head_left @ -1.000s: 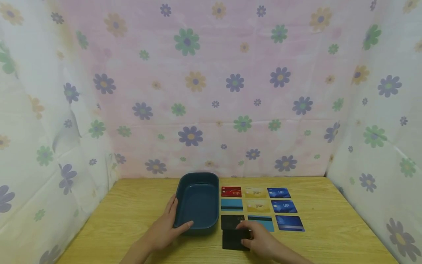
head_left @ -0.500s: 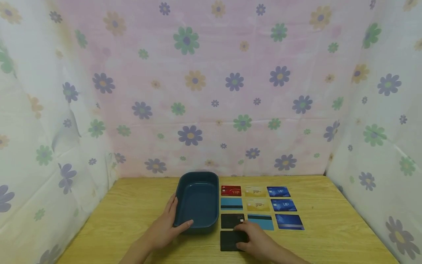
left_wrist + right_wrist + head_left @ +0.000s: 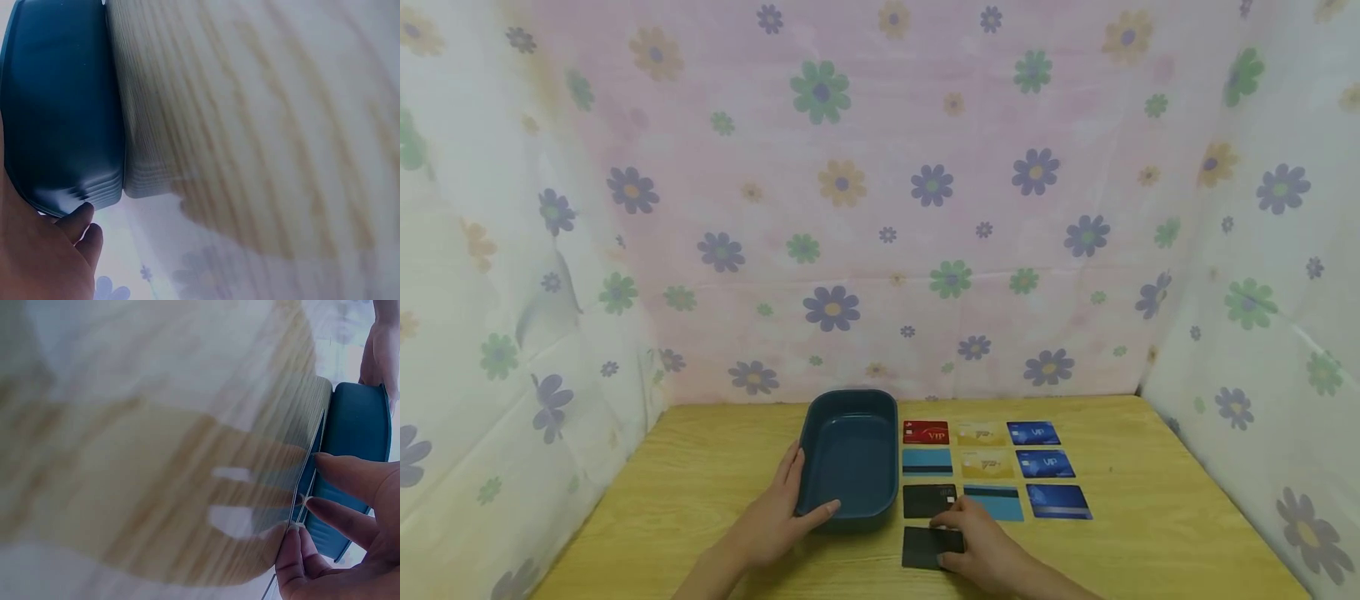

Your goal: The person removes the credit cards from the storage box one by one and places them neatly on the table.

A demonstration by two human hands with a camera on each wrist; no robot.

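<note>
A dark teal rectangular tray [image 3: 850, 467] stands on the table, with nothing inside it. My left hand [image 3: 775, 517] holds its left side and near corner, thumb over the rim and fingers along the outer wall. The left wrist view shows fingertips of that hand [image 3: 50, 256] under the tray's edge [image 3: 62, 94]. Right of the tray, my right hand [image 3: 992, 542] pinches a black card [image 3: 920, 547] by its near and far edges, close over the tabletop. In the right wrist view this card [image 3: 305, 481] appears nearly edge-on between thumb and fingers.
Several cards lie in rows beyond my right hand: another black card [image 3: 927, 501], a red VIP card [image 3: 926, 432], light blue striped cards [image 3: 927, 462], gold cards [image 3: 987, 464] and dark blue cards [image 3: 1046, 463]. A flowered curtain [image 3: 880, 208] surrounds the wooden table [image 3: 700, 475].
My right hand has brought the black card slightly left and down, from touching the upper black card's edge to a small gap below it. My left hand and the tray have stayed put.
</note>
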